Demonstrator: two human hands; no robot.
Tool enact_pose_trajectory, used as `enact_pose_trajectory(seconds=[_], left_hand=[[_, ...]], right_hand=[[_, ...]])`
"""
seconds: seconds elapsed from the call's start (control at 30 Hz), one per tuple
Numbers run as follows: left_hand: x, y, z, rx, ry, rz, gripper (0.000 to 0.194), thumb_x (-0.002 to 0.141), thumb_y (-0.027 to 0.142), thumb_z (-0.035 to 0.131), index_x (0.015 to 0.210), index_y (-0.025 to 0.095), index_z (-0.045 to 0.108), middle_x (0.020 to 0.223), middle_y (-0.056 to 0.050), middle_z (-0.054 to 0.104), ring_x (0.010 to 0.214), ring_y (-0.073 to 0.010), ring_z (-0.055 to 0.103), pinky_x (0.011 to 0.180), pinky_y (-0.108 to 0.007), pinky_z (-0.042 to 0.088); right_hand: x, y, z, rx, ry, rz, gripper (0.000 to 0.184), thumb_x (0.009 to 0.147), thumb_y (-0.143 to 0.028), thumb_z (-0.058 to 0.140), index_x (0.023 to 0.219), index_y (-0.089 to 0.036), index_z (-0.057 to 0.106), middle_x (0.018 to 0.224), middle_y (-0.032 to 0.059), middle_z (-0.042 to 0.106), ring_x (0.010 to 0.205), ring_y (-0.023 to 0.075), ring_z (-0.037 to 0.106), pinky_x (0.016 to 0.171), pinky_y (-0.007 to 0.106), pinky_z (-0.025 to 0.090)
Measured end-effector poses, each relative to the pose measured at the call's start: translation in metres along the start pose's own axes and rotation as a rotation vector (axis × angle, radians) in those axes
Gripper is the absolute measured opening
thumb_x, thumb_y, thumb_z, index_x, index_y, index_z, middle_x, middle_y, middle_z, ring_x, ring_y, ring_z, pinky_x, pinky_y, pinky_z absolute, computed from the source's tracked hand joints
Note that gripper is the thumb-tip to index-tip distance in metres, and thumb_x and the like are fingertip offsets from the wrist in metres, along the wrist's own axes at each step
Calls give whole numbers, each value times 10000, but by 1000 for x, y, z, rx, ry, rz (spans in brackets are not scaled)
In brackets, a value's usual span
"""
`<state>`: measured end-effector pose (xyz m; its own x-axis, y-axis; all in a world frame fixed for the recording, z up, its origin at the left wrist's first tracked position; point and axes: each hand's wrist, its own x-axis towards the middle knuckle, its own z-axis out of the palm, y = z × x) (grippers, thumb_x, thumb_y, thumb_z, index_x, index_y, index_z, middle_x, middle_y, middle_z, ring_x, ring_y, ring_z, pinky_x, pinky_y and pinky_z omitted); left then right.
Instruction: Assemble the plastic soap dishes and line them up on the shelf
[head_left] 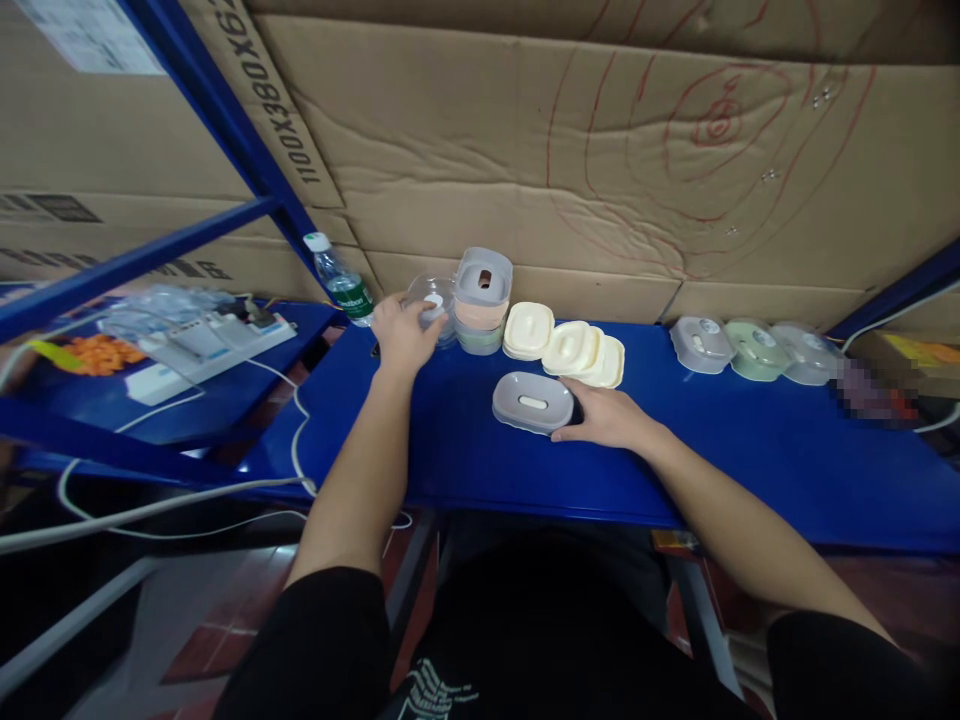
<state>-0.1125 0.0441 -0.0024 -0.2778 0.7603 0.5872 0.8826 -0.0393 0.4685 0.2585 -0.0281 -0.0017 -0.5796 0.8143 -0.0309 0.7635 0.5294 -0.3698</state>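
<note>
My left hand is closed at the rim of a clear plastic lid with a white spot on top, at the left of the table. Beside it rises a stack of soap dishes, with a grey dish on top, a pink one below and a greenish one at the bottom. In front, my right hand grips the right end of a shallow grey soap dish with a white oval piece in its middle. Several cream oval pieces lie in overlapping piles behind that dish.
Three lidded boxes stand at the back right: grey, green and pale grey. A water bottle is at the back left. A power strip with white cables lies on the side shelf. Cardboard backs the blue table.
</note>
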Motion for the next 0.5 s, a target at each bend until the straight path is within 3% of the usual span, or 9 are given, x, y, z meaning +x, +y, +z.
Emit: enact_pose_trajectory(seconds=[0.17, 0.3, 0.5], left_hand=[[0, 1, 11, -60, -85, -125, 129, 858, 364, 709, 926, 269, 763, 1387, -110, 585, 1363, -402, 451, 1134, -606, 302], [4, 2, 13, -148, -11, -206, 140, 810, 323, 739, 934, 256, 740, 1386, -87, 613, 1343, -333, 521, 1167, -554, 303], [10, -4, 15, -317, 53, -172, 175, 866, 344, 655, 984, 215, 637, 1338, -107, 661, 1271, -248, 608, 1131, -419, 410]], right_hand=[[0, 0, 0, -6, -8, 19, 1014, 744, -738, 760, 1578, -275, 413, 1430, 144, 660, 1267, 423, 640, 958, 504, 543], [0, 0, 0, -18, -10, 16, 1038, 749, -767, 734, 1584, -247, 406, 1390, 163, 683, 1237, 432, 655, 940, 509, 547], [-1, 2, 0, -24, -23, 10, 1050, 755, -794, 705, 1603, -271, 375, 1440, 149, 654, 1278, 426, 637, 971, 503, 544]])
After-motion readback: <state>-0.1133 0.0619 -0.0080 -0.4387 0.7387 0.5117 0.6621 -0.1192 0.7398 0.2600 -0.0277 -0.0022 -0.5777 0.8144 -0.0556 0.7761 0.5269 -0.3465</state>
